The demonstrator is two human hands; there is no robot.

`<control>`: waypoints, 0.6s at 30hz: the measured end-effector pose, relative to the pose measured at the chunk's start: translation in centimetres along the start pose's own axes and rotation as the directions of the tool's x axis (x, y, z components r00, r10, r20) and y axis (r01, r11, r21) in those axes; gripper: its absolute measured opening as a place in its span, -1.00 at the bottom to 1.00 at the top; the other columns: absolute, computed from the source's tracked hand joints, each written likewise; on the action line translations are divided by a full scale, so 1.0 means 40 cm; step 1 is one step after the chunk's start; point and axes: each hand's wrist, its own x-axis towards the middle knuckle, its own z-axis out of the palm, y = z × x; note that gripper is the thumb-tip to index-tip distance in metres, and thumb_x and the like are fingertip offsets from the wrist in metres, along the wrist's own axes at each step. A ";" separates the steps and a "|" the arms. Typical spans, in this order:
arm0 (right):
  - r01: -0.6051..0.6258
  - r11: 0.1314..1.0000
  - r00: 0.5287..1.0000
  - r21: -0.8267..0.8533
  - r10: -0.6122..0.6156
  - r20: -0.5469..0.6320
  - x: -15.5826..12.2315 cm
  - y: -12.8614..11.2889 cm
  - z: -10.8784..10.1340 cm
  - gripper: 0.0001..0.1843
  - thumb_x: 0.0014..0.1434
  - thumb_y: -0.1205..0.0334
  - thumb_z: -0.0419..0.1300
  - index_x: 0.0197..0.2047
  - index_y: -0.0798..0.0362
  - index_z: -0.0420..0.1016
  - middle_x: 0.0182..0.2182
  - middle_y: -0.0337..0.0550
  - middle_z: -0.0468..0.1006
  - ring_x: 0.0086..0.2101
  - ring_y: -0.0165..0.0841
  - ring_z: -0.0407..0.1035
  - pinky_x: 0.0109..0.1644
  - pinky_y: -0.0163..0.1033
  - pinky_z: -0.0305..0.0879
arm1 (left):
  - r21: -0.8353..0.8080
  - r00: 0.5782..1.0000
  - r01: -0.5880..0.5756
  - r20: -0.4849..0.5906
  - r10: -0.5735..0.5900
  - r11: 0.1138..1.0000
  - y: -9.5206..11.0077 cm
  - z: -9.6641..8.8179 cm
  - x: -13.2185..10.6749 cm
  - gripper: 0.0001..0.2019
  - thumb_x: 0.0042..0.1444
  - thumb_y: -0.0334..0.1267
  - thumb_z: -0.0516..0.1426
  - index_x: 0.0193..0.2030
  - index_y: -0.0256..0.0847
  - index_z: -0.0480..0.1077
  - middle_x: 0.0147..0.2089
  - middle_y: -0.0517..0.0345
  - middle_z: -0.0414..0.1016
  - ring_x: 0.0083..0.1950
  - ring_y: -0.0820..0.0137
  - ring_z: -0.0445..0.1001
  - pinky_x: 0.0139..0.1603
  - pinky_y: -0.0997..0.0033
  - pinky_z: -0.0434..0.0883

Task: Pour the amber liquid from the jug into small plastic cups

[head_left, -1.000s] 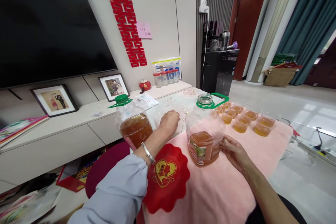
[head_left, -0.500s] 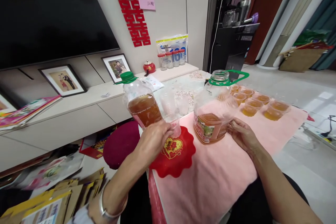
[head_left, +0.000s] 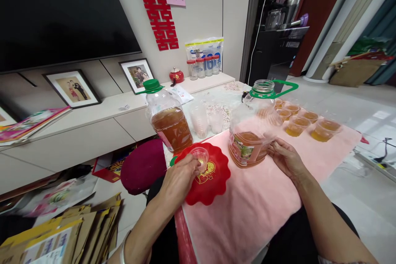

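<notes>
My left hand [head_left: 182,177] pinches a small clear plastic cup [head_left: 202,156] by its side, tilted above a red scalloped tray [head_left: 221,187] with a gold heart design. My right hand [head_left: 286,156] has its fingers curled against the right side of an uncapped clear jug [head_left: 247,148], which stands upright with brown liquid in its lower part. A green carrying loop [head_left: 286,89] circles the jug's neck. Left of it, beyond the tray, is a second jug [head_left: 171,126] with a green cap and more brown liquid. Stacked clear cups [head_left: 199,121] stand between the jugs.
Several filled cups [head_left: 297,126] stand on the pink cloth [head_left: 247,214] to the right. A maroon stool [head_left: 142,167] is beside the table's left edge. Behind are red-lidded jars [head_left: 201,68] and framed photos [head_left: 72,90] on a cabinet. Flattened cardboard [head_left: 93,227] lies lower left.
My left hand has moved slightly down and toward me with the clear cup, away from the stacked cups and over the red tray. My right hand stays at the jug.
</notes>
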 end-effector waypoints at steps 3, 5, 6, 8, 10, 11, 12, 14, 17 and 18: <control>0.017 1.000 1.000 -0.002 -0.017 0.005 -0.002 0.000 0.006 -0.67 0.33 0.08 0.29 0.09 0.04 0.50 -0.01 -0.12 0.58 -0.10 -0.30 0.52 -0.02 -0.05 0.53 | -0.016 1.000 0.012 -0.022 -0.012 1.000 0.012 -0.021 -0.018 -0.63 0.35 -0.26 0.03 0.25 -0.14 0.39 0.42 0.06 0.30 0.31 0.19 0.46 0.19 0.15 0.51; 0.027 1.000 0.999 -0.007 -0.027 0.018 -0.005 -0.001 0.012 -0.65 0.33 0.08 0.29 0.11 0.04 0.49 0.02 -0.11 0.58 -0.06 -0.28 0.52 0.02 -0.02 0.52 | -0.063 0.997 0.023 -0.076 -0.027 0.998 0.033 -0.034 -0.032 -0.49 0.29 -0.26 0.09 0.37 -0.09 0.29 0.48 0.08 0.22 0.39 0.17 0.39 0.25 0.11 0.52; 0.031 0.999 0.999 -0.011 -0.030 0.028 -0.008 -0.002 0.017 -0.63 0.33 0.08 0.29 0.12 0.04 0.49 0.03 -0.10 0.58 -0.05 -0.27 0.51 0.04 0.00 0.52 | -0.110 0.992 0.022 -0.117 -0.035 0.994 0.049 -0.037 -0.038 -0.45 0.26 -0.25 0.11 0.40 -0.08 0.26 0.49 0.08 0.21 0.41 0.16 0.37 0.30 0.09 0.51; 0.041 0.999 0.998 -0.022 -0.040 0.050 -0.013 -0.008 0.027 -0.62 0.32 0.07 0.29 0.14 0.03 0.49 0.07 -0.08 0.57 -0.01 -0.24 0.51 0.08 0.04 0.50 | -0.251 0.980 0.001 -0.191 -0.050 0.968 0.092 -0.031 -0.044 -0.39 0.20 -0.19 0.15 0.41 -0.09 0.26 0.47 0.05 0.23 0.43 0.12 0.35 0.40 0.01 0.44; 0.057 0.998 0.996 -0.037 -0.054 0.070 -0.019 -0.015 0.038 -0.59 0.32 0.05 0.29 0.17 0.02 0.48 0.13 -0.06 0.54 0.05 -0.21 0.49 0.14 0.09 0.47 | -0.423 0.977 -0.029 -0.204 -0.064 0.906 0.146 -0.006 -0.038 -0.29 0.13 -0.10 0.19 0.44 -0.12 0.22 0.49 0.00 0.19 0.48 0.06 0.27 0.49 -0.06 0.34; 0.067 0.997 0.995 -0.046 -0.063 0.081 -0.021 -0.019 0.045 -0.57 0.32 0.04 0.29 0.18 0.01 0.47 0.17 -0.05 0.53 0.09 -0.18 0.47 0.18 0.12 0.44 | -0.517 0.979 -0.034 -0.190 -0.075 0.855 0.175 0.013 -0.029 -0.22 0.10 -0.06 0.21 0.47 -0.13 0.18 0.52 -0.03 0.12 0.48 0.02 0.26 0.48 -0.10 0.35; 0.077 0.995 0.993 -0.057 -0.071 0.094 -0.024 -0.023 0.051 -0.55 0.32 0.03 0.29 0.20 0.01 0.47 0.20 -0.04 0.51 0.12 -0.17 0.45 0.21 0.15 0.42 | -0.589 0.982 -0.040 -0.171 -0.076 0.807 0.203 0.034 -0.015 -0.15 0.06 -0.04 0.24 0.50 -0.12 0.12 0.55 -0.06 0.06 0.49 -0.01 0.25 0.49 -0.12 0.33; 0.099 0.992 0.988 -0.082 -0.088 0.127 -0.027 -0.029 0.061 -0.52 0.31 0.01 0.29 0.22 0.00 0.45 0.23 -0.02 0.49 0.16 -0.13 0.43 0.26 0.19 0.37 | -0.714 0.981 -0.088 -0.184 -0.064 0.695 0.255 0.080 0.024 -0.01 0.00 -0.07 0.27 0.54 -0.19 -0.03 0.55 -0.16 -0.01 0.52 0.01 0.18 0.54 -0.09 0.27; 0.137 0.984 0.976 -0.116 -0.113 0.187 -0.028 -0.033 0.072 -0.47 0.31 -0.01 0.29 0.27 0.00 0.43 0.28 0.00 0.45 0.22 -0.09 0.38 0.32 0.26 0.28 | -0.785 0.958 -0.161 -0.271 -0.098 0.598 0.311 0.141 0.095 0.11 -0.10 -0.14 0.32 0.54 -0.31 -0.13 0.54 -0.27 -0.07 0.57 0.02 0.10 0.59 -0.06 0.19; 0.152 0.981 0.971 -0.124 -0.124 0.205 -0.028 -0.034 0.074 -0.46 0.31 -0.01 0.29 0.28 -0.01 0.42 0.30 0.00 0.44 0.25 -0.08 0.36 0.34 0.28 0.26 | -0.791 0.944 -0.176 -0.305 -0.127 0.586 0.323 0.156 0.116 0.11 -0.11 -0.15 0.32 0.53 -0.35 -0.14 0.55 -0.31 -0.09 0.59 0.00 0.06 0.60 -0.07 0.16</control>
